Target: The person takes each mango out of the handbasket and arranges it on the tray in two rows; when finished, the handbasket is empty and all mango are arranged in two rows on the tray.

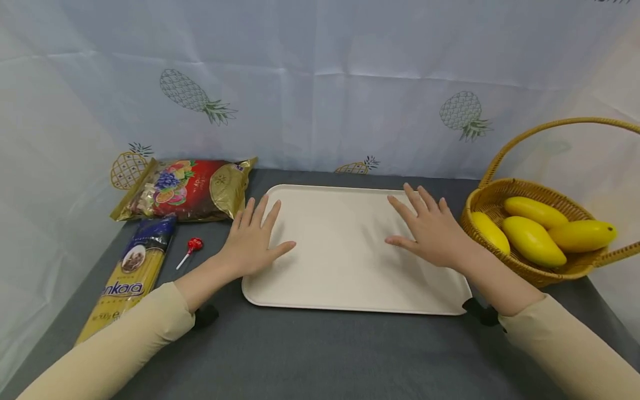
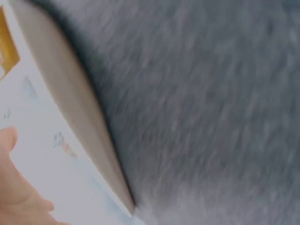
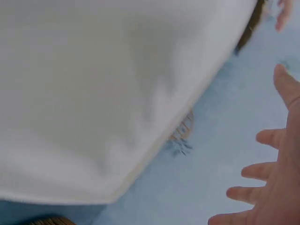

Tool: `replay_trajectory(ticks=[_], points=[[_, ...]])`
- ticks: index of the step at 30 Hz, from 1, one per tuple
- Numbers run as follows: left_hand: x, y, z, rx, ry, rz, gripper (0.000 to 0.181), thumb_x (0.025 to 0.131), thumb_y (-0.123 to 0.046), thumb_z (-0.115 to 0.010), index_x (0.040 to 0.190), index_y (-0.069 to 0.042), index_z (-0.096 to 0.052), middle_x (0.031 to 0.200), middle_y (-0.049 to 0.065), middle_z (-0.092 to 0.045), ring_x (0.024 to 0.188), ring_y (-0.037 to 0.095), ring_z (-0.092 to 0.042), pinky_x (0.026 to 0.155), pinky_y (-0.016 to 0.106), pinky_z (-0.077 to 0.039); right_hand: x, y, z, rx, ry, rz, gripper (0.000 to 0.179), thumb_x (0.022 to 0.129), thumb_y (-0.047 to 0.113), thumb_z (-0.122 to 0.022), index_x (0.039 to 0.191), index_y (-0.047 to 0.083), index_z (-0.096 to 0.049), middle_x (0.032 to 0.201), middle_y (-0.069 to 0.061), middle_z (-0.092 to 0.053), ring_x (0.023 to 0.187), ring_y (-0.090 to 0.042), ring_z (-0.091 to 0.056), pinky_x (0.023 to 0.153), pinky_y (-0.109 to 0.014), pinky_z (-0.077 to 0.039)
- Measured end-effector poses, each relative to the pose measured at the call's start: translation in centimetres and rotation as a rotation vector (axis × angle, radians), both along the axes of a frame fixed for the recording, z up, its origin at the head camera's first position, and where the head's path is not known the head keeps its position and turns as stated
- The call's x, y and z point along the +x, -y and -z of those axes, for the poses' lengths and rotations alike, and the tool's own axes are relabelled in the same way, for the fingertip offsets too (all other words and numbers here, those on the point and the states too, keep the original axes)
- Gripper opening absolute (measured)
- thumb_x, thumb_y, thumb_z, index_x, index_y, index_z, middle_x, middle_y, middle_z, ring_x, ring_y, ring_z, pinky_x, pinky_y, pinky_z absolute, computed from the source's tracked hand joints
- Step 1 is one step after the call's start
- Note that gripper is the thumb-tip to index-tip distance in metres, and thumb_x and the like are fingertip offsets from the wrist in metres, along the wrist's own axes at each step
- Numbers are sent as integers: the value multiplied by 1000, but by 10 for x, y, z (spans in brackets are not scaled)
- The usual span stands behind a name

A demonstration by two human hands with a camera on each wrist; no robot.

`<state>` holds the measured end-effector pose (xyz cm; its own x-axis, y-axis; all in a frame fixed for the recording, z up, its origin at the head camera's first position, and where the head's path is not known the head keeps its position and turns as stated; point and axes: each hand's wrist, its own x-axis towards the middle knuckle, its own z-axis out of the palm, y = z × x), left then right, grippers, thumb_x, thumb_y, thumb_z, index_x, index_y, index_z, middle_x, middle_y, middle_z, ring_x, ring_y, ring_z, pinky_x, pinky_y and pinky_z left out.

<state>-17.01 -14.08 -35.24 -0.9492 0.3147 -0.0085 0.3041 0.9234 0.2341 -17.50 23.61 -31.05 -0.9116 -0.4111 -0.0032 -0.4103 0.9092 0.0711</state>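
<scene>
A cream rectangular tray (image 1: 345, 250) lies on the dark grey cloth. Over its left edge my left hand (image 1: 252, 239) hovers with fingers spread, holding nothing. My right hand (image 1: 432, 230) is above the tray's right part, fingers also spread and nothing in them. In the right wrist view, the fingers (image 3: 258, 192) stand apart from the tray surface (image 3: 93, 93). Only part of the left hand (image 2: 21, 192) shows in the left wrist view, beside the tray's rim (image 2: 79, 108).
Left of the tray lie a candy bag (image 1: 192, 189), a pasta pack (image 1: 127, 272) and a red lollipop (image 1: 195, 244). A wicker basket (image 1: 530, 189) with a tall handle stands at the right, holding several yellow mangoes (image 1: 534, 240). Behind hangs a pineapple-print curtain (image 1: 320, 111).
</scene>
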Motion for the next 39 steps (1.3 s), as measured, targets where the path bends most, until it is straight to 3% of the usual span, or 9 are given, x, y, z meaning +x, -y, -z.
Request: replay_trajectory(ticks=[3,7,14,20,26,30,32,34,39], points=[[-5,7,-7,71,3,-20,93,95,-64,-46,160,-13,-5,166,21,-5,153,45,-8,119,66,-20,-3,-9,-23,-51,-26,34,76,96,57,-53,155,15,-30,163,-24,-15,145,-52,-23,108,-76,-26],[-10,17,-14,161,79,-75,87,98,-59,-45,159,-5,-12,162,25,-20,150,43,-22,115,65,-30,-11,-32,-51,-143,-53,82,59,98,42,-59,142,4,-47,152,-29,-33,134,-53,-34,105,-71,-33],[-7,29,-15,231,146,-159,68,102,-38,-50,150,7,-32,153,31,-34,141,49,-36,111,65,-35,-36,-94,-82,-307,49,245,65,102,49,-43,143,-2,-42,150,-38,-26,131,-57,-29,101,-73,-30],[-1,33,-9,254,131,-160,58,101,-33,-52,142,7,-44,135,28,-52,117,41,-58,96,58,-49,-47,-143,-78,-362,91,302,60,103,42,-43,137,-8,-45,140,-39,-36,118,-56,-41,92,-70,-38],[-4,37,-4,279,128,-155,50,97,-26,-57,133,9,-52,119,26,-63,102,36,-64,86,49,-54,-55,-170,-69,-378,248,341,66,103,48,-40,143,-5,-38,141,-38,-39,123,-55,-42,97,-68,-40],[-7,38,-2,338,212,-154,46,96,-22,-59,130,9,-54,110,24,-66,81,23,-70,70,35,-57,-61,-179,-57,-452,374,322,64,103,46,-43,144,-4,-36,143,-34,-42,110,-22,-61,93,-52,-54],[-9,39,0,374,256,-159,45,96,-19,-60,130,10,-54,108,23,-66,75,18,-70,66,30,-58,-64,-182,-52,-473,446,310,63,104,44,-44,144,-3,-37,144,-31,-43,99,-2,-62,92,-47,-56],[-10,40,1,411,286,-160,44,95,-16,-61,129,11,-54,105,22,-65,73,15,-70,67,30,-60,-66,-185,-47,-481,513,304,62,104,44,-45,145,-2,-37,145,-29,-44,96,7,-60,94,-46,-56],[-14,43,7,506,348,-171,45,93,-12,-63,130,10,-53,104,20,-62,79,14,-67,72,32,-62,-70,-188,-38,-501,635,283,64,103,39,-49,148,-4,-34,145,-26,-44,103,-16,-62,95,-42,-56]])
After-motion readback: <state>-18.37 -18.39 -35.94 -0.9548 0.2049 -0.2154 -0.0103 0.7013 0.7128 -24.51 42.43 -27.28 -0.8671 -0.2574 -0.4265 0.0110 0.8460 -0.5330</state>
